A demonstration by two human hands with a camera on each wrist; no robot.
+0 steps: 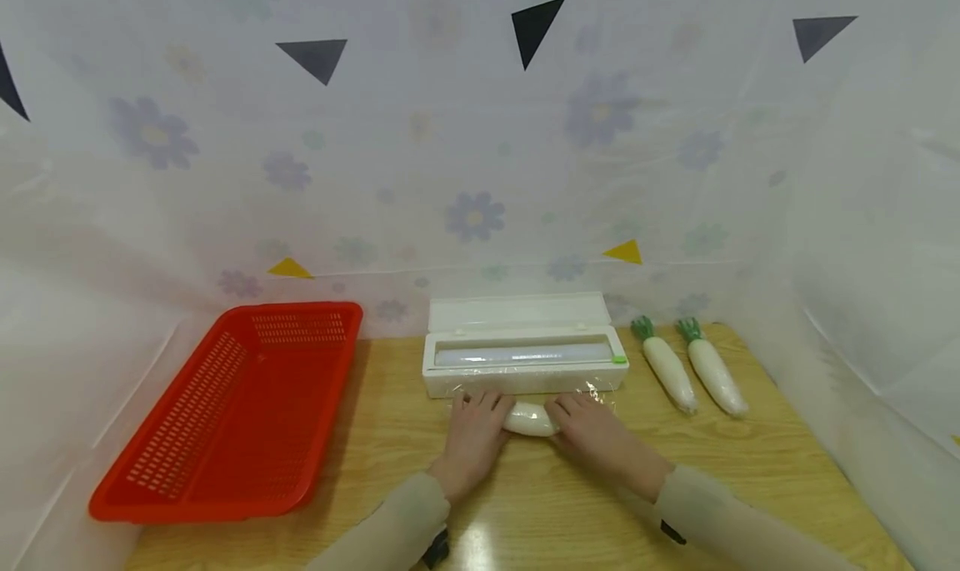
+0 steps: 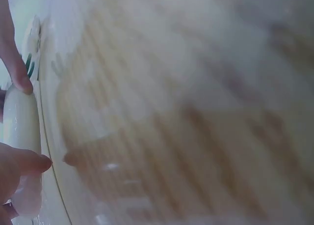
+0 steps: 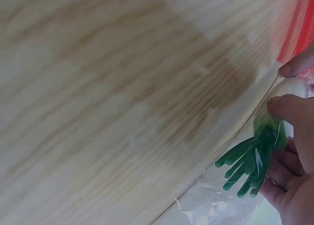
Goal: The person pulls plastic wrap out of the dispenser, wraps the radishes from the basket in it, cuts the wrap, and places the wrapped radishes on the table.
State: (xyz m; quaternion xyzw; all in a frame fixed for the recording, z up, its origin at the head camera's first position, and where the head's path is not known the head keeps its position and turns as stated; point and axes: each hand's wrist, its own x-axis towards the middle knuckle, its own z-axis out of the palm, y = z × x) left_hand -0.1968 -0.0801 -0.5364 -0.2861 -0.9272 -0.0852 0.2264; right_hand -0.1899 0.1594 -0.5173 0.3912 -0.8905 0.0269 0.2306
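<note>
A white radish (image 1: 529,419) with green stems (image 3: 252,161) lies crosswise in front of the cling film box, with clear film about it. My left hand (image 1: 476,431) grips one end, thumb on the near side and fingers over the top. The leafy end is in my right hand (image 1: 596,436), its thumb (image 3: 284,107) along the radish and its fingers curled beneath. Loose clear film (image 3: 216,205) spreads by the stems in the right wrist view. Behind the hands stands the open white cling film box (image 1: 525,379) with a film roll (image 1: 525,354) inside.
Two wrapped radishes (image 1: 670,373) with green tops lie side by side at the back right of the wooden table (image 1: 750,471). A red perforated basket (image 1: 330,421) stands at the left. A flower-patterned sheet (image 1: 480,137) hangs behind and at both sides.
</note>
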